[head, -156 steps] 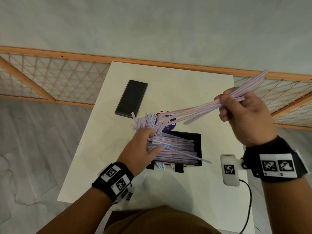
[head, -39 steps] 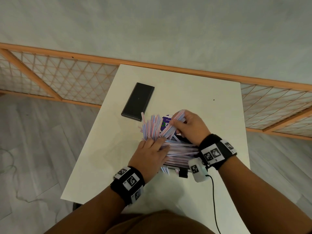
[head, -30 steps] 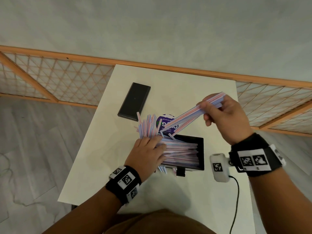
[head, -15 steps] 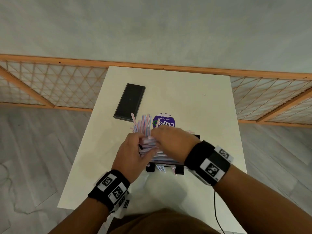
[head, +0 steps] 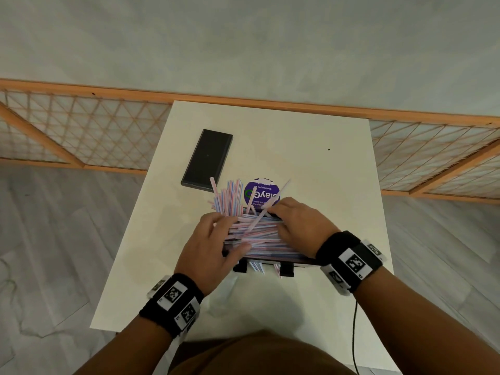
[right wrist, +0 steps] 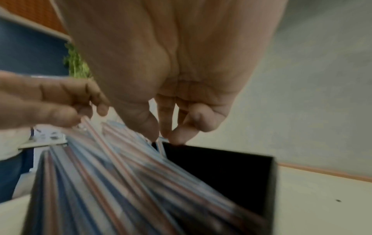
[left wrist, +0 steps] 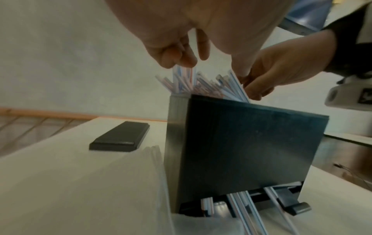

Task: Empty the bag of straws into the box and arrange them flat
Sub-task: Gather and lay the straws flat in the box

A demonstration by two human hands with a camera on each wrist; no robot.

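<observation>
Near the table's (head: 324, 307) front edge, the black box (left wrist: 251, 143) is sitting heaped with striped straws (head: 259, 234). The left hand (head: 213, 247) is pressing straight fingers on their left ends; the right hand (head: 300, 226) is pinching a few, with a black lid (head: 207, 159) lying toward the far left corner

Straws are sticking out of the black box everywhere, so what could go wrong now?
1. A bunch of straws pokes past the box's far left corner; a nudge from the left hand might spill them onto the table.
2. One loose straw stands slanted by the right hand and may flick out.
3. Some straw ends already stick out at the bottom slot and could slide further.
</observation>
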